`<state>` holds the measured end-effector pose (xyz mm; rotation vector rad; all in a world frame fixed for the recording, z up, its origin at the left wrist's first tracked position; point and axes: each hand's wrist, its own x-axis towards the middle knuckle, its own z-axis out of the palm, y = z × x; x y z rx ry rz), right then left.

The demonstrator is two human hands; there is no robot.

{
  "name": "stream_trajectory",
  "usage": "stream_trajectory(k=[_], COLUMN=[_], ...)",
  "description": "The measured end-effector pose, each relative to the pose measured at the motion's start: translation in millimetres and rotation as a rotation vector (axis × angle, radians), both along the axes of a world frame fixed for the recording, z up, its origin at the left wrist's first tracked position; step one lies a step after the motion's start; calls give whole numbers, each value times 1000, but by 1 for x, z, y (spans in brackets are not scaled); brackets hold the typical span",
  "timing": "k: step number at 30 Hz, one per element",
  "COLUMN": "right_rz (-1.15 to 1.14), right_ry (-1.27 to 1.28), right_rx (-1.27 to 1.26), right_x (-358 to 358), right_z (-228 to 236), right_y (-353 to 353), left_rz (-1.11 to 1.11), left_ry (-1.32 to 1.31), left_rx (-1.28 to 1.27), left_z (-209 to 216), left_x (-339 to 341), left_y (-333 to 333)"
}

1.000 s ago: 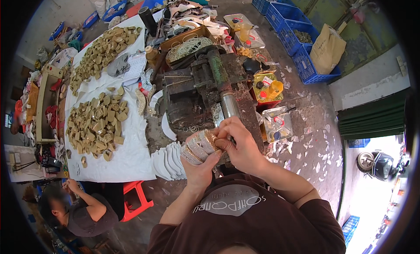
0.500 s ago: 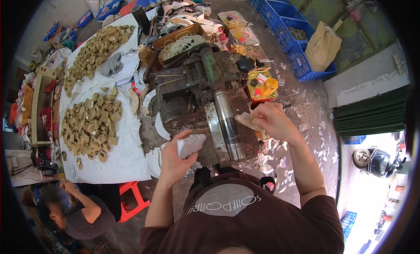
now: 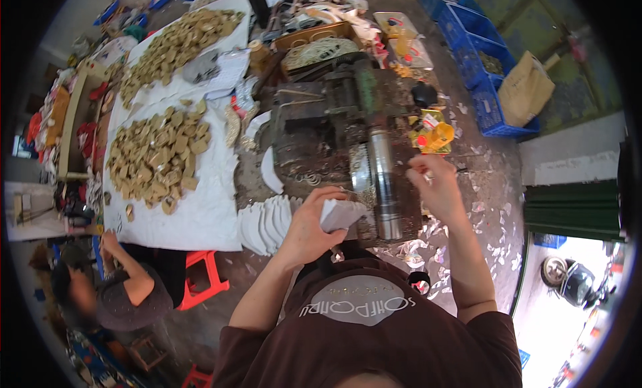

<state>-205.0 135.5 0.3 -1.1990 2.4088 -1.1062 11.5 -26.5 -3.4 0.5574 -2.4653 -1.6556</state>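
My left hand (image 3: 311, 231) is closed around a short stack of white curved pieces (image 3: 342, 214), just left of the roller's near end. Beside the stack's tip lies a small glittery patch (image 3: 366, 199). On the roller's right side, my right hand (image 3: 438, 184) is raised with its fingers curled together; whatever they may hold is too small to make out. Between the hands runs the shiny metal roller (image 3: 382, 167) of a greasy green machine (image 3: 366, 87). A row of white curved pieces (image 3: 264, 224) stands on the bench left of my left hand.
Two heaps of tan blocks (image 3: 157, 161) cover a white sheet (image 3: 221, 187) on the left. A co-worker (image 3: 137, 288) sits near a red stool (image 3: 200, 281). A yellow tin (image 3: 428, 124) and blue crates (image 3: 491, 100) are at right. White scraps (image 3: 498, 234) litter the floor.
The glittery piece that my right hand held is no longer seen in its fingers. My left hand has brought the white stack closer to the roller. The whole view has shifted.
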Motion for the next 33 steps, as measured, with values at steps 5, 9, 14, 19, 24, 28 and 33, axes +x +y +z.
stream_trajectory(k=[5,9,14,19,24,28,33], right_rz=[-65,-98,-112,-1,388,297,115], right_ry=[-172,-160,-194,-202,-70,-22,-80], right_rx=[-107,-131,-183,-189,-250,-310,-340], right_x=[7,12,13,41,96,113,116], right_z=[-4,-8,-11,22,30,21,17], right_y=[7,6,7,-4,-39,-49,-44], left_rz=[412,342,-163,122,359,326,436], left_ry=[-39,-376,-641,-497,267,541,529], left_rx=[-126,-730,-769,-494,796,1129,1087], left_z=[-8,-38,-67,-16,-3,-3,4], left_x=[77,135,169,125,64,22,10], left_y=[-49,-66,-46,-43,-15,12,25])
